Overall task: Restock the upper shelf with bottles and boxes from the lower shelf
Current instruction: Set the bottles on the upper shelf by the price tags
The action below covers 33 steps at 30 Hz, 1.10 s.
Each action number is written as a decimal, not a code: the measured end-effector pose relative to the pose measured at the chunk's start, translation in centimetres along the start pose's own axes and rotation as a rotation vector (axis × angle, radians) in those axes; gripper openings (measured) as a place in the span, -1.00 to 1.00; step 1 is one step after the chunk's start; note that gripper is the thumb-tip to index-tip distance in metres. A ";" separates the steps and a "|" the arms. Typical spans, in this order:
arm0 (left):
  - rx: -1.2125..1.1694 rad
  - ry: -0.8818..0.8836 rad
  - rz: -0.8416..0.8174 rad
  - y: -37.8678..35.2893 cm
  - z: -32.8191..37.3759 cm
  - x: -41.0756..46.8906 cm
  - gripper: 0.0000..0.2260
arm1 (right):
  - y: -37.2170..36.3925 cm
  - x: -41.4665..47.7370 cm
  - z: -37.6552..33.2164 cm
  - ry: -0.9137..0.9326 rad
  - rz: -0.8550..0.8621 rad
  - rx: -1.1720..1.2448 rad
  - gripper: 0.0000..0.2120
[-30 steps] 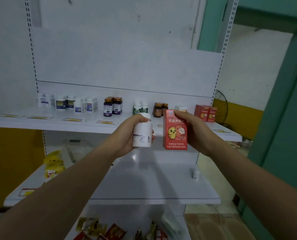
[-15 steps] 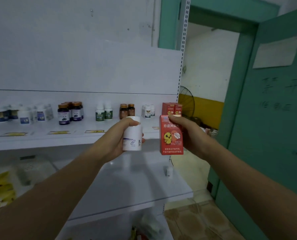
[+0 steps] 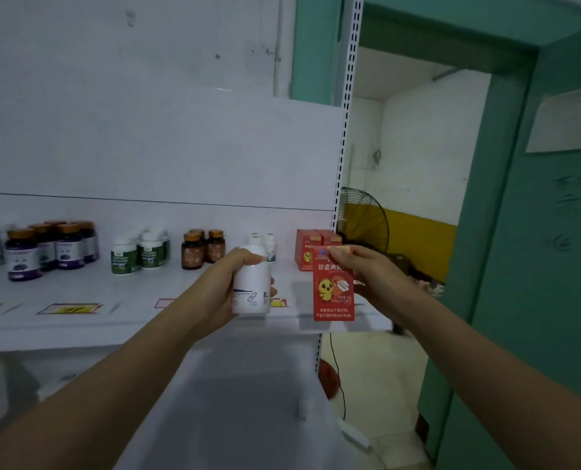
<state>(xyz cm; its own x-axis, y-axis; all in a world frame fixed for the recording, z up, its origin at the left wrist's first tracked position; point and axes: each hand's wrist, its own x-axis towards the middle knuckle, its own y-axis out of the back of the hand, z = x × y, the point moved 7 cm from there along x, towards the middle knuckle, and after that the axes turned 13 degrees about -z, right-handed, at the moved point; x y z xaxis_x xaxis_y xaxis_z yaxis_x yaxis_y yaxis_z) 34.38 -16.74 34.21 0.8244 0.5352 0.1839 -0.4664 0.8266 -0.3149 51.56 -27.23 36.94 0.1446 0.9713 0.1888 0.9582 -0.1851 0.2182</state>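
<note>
Gripping a white bottle (image 3: pixel 251 286) upright in the left hand (image 3: pixel 214 293), pinching a red box (image 3: pixel 333 293) with a yellow chick print by its top in the right hand (image 3: pixel 373 283). Both held at the front edge of the white upper shelf (image 3: pixel 129 320), before matching red boxes (image 3: pixel 311 249). Bare shelf in front of the rows; green door (image 3: pixel 536 266) at right.

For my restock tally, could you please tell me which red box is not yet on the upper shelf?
The red box gripped by the right hand, held upright before the upper shelf; the two other boxes stand on it.
</note>
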 end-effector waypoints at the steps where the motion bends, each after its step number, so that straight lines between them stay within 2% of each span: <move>1: 0.008 -0.005 0.015 0.0 0.1 1.5 -0.82 | 1.3 1.4 0.2 -0.003 -0.011 -0.012 -0.62; 9: 0.055 0.036 0.084 2.2 -0.6 10.4 -0.82 | 6.7 11.3 4.6 -0.046 -0.069 -0.064 -0.60; 17: 0.110 0.035 0.057 6.4 -1.2 18.4 -0.81 | 10.3 19.0 9.2 -0.087 -0.058 -0.086 -0.65; 22: 0.132 0.071 0.027 7.3 -1.8 21.8 -0.64 | 11.4 21.8 10.1 -0.100 -0.085 -0.134 -0.78; 24: 0.136 0.088 0.032 7.5 -2.4 22.4 -0.61 | 11.7 22.8 10.5 -0.109 -0.080 -0.162 -0.75; 29: 0.120 0.092 0.059 7.9 -3.2 23.4 -0.68 | 12.5 24.4 10.7 -0.125 -0.081 -0.281 -0.62; 33: 0.101 0.063 0.067 7.5 -3.1 24.2 -0.74 | 12.8 24.6 10.1 -0.113 -0.106 -0.407 -0.69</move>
<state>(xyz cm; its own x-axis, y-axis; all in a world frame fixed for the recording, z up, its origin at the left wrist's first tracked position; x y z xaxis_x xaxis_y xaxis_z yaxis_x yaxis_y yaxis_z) 51.84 1.88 33.41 0.8072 0.5807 0.1059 -0.5486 0.8042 -0.2286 69.90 -4.22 34.71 0.0988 0.9941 0.0437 0.7968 -0.1054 0.5950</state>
